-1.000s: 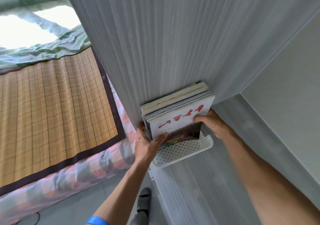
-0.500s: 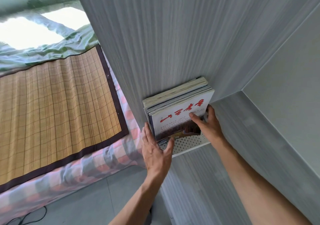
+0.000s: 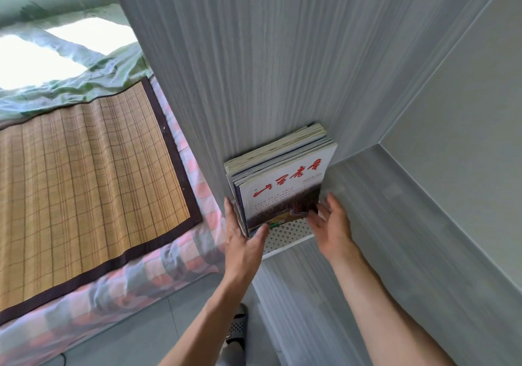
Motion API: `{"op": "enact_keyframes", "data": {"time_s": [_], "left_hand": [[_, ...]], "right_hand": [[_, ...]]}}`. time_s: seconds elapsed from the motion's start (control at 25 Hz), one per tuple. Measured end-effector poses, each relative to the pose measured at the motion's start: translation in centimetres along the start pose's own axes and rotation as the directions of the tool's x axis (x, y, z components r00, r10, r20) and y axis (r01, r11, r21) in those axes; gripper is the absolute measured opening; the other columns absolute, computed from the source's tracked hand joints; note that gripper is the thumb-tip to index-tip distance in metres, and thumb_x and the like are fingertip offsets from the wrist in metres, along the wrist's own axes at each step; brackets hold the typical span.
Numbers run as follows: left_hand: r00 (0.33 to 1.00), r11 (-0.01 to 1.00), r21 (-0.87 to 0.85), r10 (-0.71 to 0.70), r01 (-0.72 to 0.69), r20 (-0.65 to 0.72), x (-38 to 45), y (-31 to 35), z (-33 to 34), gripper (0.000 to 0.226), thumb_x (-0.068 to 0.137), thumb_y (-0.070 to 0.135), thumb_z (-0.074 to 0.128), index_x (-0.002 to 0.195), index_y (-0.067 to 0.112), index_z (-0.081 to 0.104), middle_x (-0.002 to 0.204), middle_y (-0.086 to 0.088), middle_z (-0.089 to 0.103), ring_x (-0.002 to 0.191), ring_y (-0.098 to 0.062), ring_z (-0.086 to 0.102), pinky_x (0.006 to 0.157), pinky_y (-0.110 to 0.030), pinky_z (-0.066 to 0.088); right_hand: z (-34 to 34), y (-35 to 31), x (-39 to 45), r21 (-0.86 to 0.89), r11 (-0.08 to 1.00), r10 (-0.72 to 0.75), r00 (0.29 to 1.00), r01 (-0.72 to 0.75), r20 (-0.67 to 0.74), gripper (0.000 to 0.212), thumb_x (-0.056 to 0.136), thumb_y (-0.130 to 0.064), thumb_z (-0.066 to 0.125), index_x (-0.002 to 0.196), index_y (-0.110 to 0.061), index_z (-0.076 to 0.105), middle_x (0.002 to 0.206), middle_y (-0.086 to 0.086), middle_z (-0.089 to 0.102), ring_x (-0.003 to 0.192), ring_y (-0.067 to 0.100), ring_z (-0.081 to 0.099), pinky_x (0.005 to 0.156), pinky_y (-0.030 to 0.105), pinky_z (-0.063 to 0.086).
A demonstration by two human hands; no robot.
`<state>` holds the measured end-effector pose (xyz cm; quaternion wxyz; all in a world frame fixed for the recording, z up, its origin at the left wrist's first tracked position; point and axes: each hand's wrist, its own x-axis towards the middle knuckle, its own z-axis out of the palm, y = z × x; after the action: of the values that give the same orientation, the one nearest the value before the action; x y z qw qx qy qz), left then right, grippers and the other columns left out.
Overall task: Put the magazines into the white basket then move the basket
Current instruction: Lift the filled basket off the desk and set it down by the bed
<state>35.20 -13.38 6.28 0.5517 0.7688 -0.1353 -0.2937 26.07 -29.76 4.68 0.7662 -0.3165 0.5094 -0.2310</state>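
**A:** so the setting is a grey wood-grain cabinet [image 3: 254, 69], one tall side panel running up the middle of the shot and a shelf surface of the same grey stuff coming toward the camera. Left of it there's a bed with a bamboo mat [image 3: 84, 173] that has a dark border, lying over a pink and grey checked sheet [image 3: 158, 269], and a crumpled green blanket [image 3: 93, 75] further back.

**B:** and the magazines?

**A:** the magazines [image 3: 282, 185] are a thick stack standing upright in the white basket [image 3: 285, 235], pressed right up against that side panel. Front cover is white with big red characters and a dark photo lower down. The basket is the perforated kind (only its near wall and rim show, the rest is hidden by the stack and the hands) and it sits on the shelf, tucked into the corner.

**B:** what are the hands doing?

**A:** left hand [image 3: 243, 241] is flat against the left end of the stack, fingers straight along the edges, thumb stretched across the bottom of the front cover. Touching, not gripping. Right hand [image 3: 333, 224] is at the right end of the basket with the fingers spread and loose; it's a bit blurry so I can't tell if the tips actually touch the cover or the basket.

**B:** anything else?

**A:** a grey perforated slipper [image 3: 237, 329] down on the floor between the forearms.
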Motion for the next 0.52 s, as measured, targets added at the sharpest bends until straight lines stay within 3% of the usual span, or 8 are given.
{"op": "enact_keyframes", "data": {"time_s": [0.08, 0.16, 0.24, 0.32, 0.4, 0.52], "left_hand": [[0.999, 0.995, -0.093, -0.018, 0.022, 0.04, 0.8, 1.4, -0.4, 0.097, 0.083, 0.023, 0.067, 0.153, 0.04, 0.002, 0.155, 0.018, 0.028, 0.141, -0.009, 0.032, 0.118, -0.033, 0.025], [0.995, 0.991, -0.121, -0.053, 0.064, 0.089, 1.3, 2.3, -0.5, 0.096, 0.082, 0.011, 0.066, 0.154, 0.035, 0.007, 0.145, 0.014, 0.039, 0.128, -0.009, 0.043, 0.11, -0.027, 0.031], [0.992, 0.991, -0.101, -0.079, 0.09, 0.102, 1.5, 2.2, -0.5, 0.104, 0.075, 0.013, 0.067, 0.154, 0.039, 0.004, 0.151, 0.006, 0.036, 0.132, -0.012, 0.043, 0.115, -0.034, 0.031], [0.989, 0.988, -0.105, -0.098, 0.109, 0.106, 1.7, 1.8, -0.2, 0.107, 0.068, 0.015, 0.067, 0.151, 0.046, 0.007, 0.151, 0.001, 0.042, 0.132, -0.016, 0.048, 0.114, -0.041, 0.038], [0.985, 0.982, -0.128, -0.124, 0.138, 0.116, 2.1, 2.0, 0.0, 0.107, 0.063, 0.01, 0.067, 0.148, 0.046, 0.013, 0.141, -0.002, 0.052, 0.124, -0.017, 0.054, 0.105, -0.038, 0.046], [0.977, 0.985, -0.098, -0.126, 0.145, 0.173, 2.7, 2.1, -0.2, 0.112, 0.058, 0.009, 0.065, 0.15, 0.041, 0.008, 0.138, -0.003, 0.056, 0.121, -0.018, 0.055, 0.105, -0.036, 0.044]], "right_hand": [[0.5, 1.2, -0.8, 0.052, 0.994, 0.098, 0.995, -0.097, -0.017, 0.04, 0.095, -0.046, 0.05, 0.121, -0.017, 0.058, 0.124, 0.009, 0.059, 0.115, 0.026, 0.053, 0.101, 0.039, 0.04], [1.3, 0.1, -0.9, -0.053, 0.998, -0.05, 0.994, 0.045, -0.096, 0.032, 0.096, -0.043, 0.048, 0.117, -0.022, 0.059, 0.121, 0.002, 0.06, 0.112, 0.018, 0.055, 0.097, 0.036, 0.043], [2.5, -3.1, -0.5, -0.107, 0.975, -0.2, 0.979, 0.195, -0.034, 0.037, 0.1, -0.039, 0.043, 0.133, -0.023, 0.052, 0.121, -0.012, 0.059, 0.108, 0.0, 0.056, 0.096, 0.026, 0.044], [4.1, -6.7, -0.6, -0.115, 0.962, -0.239, 0.966, 0.249, 0.095, 0.036, 0.103, -0.043, 0.033, 0.12, -0.024, 0.058, 0.097, -0.019, 0.068, 0.083, -0.011, 0.065, 0.072, 0.012, 0.052], [5.0, -8.7, -0.2, -0.163, 0.952, -0.232, 0.958, 0.259, 0.166, 0.043, 0.102, -0.051, 0.026, 0.108, -0.026, 0.061, 0.083, -0.017, 0.073, 0.071, -0.007, 0.069, 0.054, 0.01, 0.051], [5.4, -8.6, -0.1, -0.251, 0.938, -0.198, 0.965, 0.238, 0.174, 0.054, 0.098, -0.058, 0.026, 0.126, -0.023, 0.057, 0.102, -0.009, 0.07, 0.097, 0.002, 0.066, 0.07, 0.019, 0.052]]}}
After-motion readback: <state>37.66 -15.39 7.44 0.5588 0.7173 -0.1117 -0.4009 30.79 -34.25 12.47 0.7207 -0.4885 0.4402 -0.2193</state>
